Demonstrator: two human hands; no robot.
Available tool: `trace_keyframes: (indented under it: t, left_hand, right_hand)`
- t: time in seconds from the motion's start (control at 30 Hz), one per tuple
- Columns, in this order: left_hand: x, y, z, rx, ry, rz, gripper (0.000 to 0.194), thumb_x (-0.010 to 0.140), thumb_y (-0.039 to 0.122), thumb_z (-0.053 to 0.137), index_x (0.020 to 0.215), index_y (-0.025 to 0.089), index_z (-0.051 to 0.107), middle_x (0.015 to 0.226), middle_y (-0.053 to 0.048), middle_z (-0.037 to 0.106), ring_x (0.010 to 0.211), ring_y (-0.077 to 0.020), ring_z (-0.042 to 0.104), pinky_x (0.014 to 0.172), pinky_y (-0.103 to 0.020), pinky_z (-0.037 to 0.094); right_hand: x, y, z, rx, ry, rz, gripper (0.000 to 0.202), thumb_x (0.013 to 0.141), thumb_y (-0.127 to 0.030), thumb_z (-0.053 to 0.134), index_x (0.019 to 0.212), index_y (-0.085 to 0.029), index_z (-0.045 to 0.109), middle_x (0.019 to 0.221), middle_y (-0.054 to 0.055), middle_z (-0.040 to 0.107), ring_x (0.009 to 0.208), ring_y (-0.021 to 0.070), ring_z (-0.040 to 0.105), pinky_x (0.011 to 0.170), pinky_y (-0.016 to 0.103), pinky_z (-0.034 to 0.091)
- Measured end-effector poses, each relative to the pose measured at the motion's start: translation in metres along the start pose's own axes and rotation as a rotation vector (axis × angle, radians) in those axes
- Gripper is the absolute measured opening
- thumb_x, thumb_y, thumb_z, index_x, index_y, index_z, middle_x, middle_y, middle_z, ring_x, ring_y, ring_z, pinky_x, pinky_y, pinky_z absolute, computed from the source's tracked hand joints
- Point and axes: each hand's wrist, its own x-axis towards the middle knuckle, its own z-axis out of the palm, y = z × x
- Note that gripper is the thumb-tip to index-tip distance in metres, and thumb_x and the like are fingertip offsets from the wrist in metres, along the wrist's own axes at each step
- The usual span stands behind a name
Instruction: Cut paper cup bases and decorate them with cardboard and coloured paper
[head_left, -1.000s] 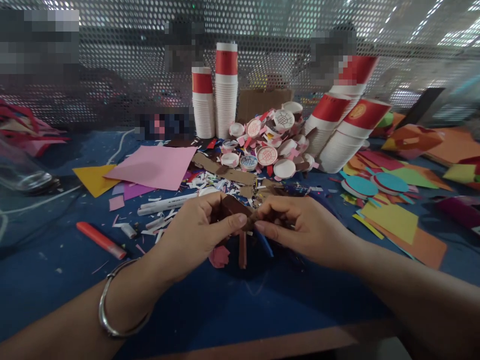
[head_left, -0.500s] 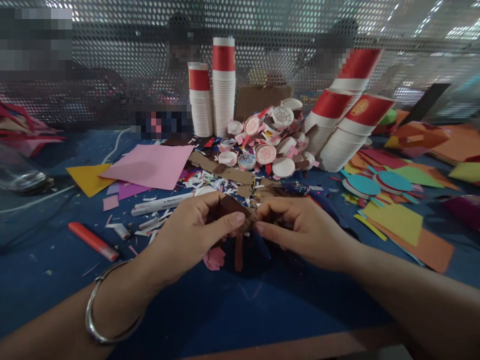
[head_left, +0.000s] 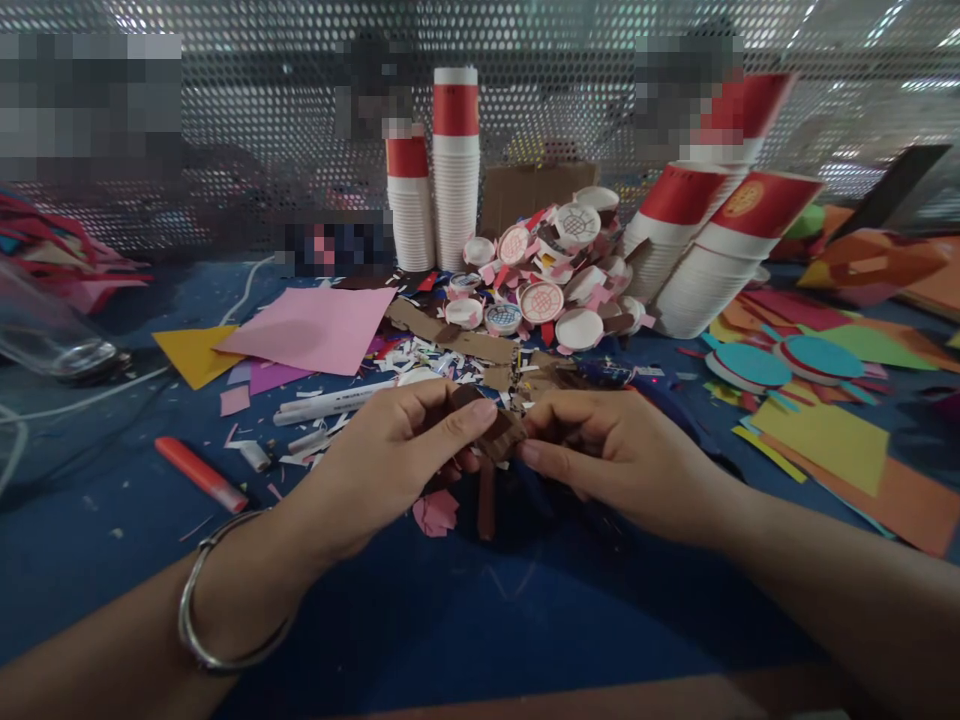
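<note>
My left hand (head_left: 397,455) pinches a small dark brown piece (head_left: 499,428) of paper or card between thumb and fingers, near the middle of the view. Against the right edge of that piece, my right hand (head_left: 615,450) has its thumb and fingertips pressed together; whether it grips the piece itself is hard to make out. Below the hands a brown strip (head_left: 487,505) points down, and a crumpled pink scrap (head_left: 436,513) lies on the blue table (head_left: 450,620). Something dark blue beneath my right hand is mostly in shadow.
Tall stacks of paper cups (head_left: 456,190) stand behind a heap of decorated round pieces (head_left: 541,301). Pink paper (head_left: 315,330), a red marker (head_left: 199,474) and white pens lie left. Coloured sheets (head_left: 825,440) and blue discs (head_left: 748,366) are at the right. A clear container (head_left: 45,320) is far left.
The view has shifted slightly, so the table's items appear a little further right. Both hands remain at the brown piece, which is turned slightly differently.
</note>
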Motion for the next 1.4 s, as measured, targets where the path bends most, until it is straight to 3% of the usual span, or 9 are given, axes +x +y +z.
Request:
trace_keyframes:
  t: [0.2, 0.47, 0.93, 1.2, 1.4]
  left_hand:
    - [-0.0001, 0.0009, 0.0002, 0.008, -0.020, -0.020, 0.019, 0.092, 0.037, 0.071, 0.091, 0.018, 0.068, 0.082, 0.000, 0.067, 0.073, -0.0123, 0.061, 0.064, -0.023, 0.050]
    - [0.0002, 0.0024, 0.0025, 0.028, 0.009, 0.002, 0.017, 0.091, 0.037, 0.072, 0.088, 0.020, 0.070, 0.075, 0.002, 0.066, 0.068, -0.0105, 0.064, 0.064, -0.020, 0.052]
    - [-0.0032, 0.0074, 0.0082, -0.067, 0.025, 0.002, 0.009, 0.090, 0.020, 0.073, 0.084, 0.013, 0.071, 0.071, 0.000, 0.070, 0.063, -0.0090, 0.065, 0.059, -0.017, 0.055]
    - [-0.0030, 0.0049, 0.0085, -0.154, 0.057, -0.003, 0.007, 0.089, 0.020, 0.075, 0.087, 0.014, 0.073, 0.079, -0.002, 0.073, 0.069, -0.0095, 0.068, 0.060, -0.016, 0.055]
    - [-0.0033, -0.0001, 0.0054, -0.214, 0.017, -0.039, 0.004, 0.088, 0.021, 0.076, 0.089, 0.017, 0.075, 0.081, -0.003, 0.074, 0.071, -0.0130, 0.069, 0.057, -0.018, 0.055]
  right_hand:
    - [-0.0013, -0.0003, 0.0003, 0.014, -0.009, 0.021, 0.017, 0.095, -0.031, 0.066, 0.086, -0.017, 0.067, 0.065, -0.005, 0.052, 0.054, 0.0072, 0.043, 0.048, 0.021, 0.032]
    - [-0.0040, -0.0004, 0.0008, 0.042, -0.014, 0.023, 0.016, 0.092, -0.032, 0.071, 0.086, -0.018, 0.067, 0.062, -0.007, 0.051, 0.051, 0.0063, 0.045, 0.046, 0.019, 0.032]
    - [-0.0082, -0.0013, 0.0012, 0.037, -0.035, 0.078, 0.018, 0.094, -0.037, 0.067, 0.090, -0.019, 0.066, 0.064, -0.005, 0.052, 0.050, 0.0082, 0.046, 0.043, 0.020, 0.034]
    - [-0.0070, -0.0024, 0.0002, 0.039, -0.023, 0.072, 0.017, 0.092, -0.035, 0.070, 0.090, -0.019, 0.066, 0.065, -0.005, 0.054, 0.051, 0.0081, 0.048, 0.045, 0.020, 0.035]
    - [-0.0081, -0.0022, 0.0006, 0.057, -0.024, 0.079, 0.018, 0.092, -0.036, 0.070, 0.088, -0.020, 0.065, 0.062, -0.005, 0.052, 0.049, 0.0084, 0.046, 0.044, 0.021, 0.034]
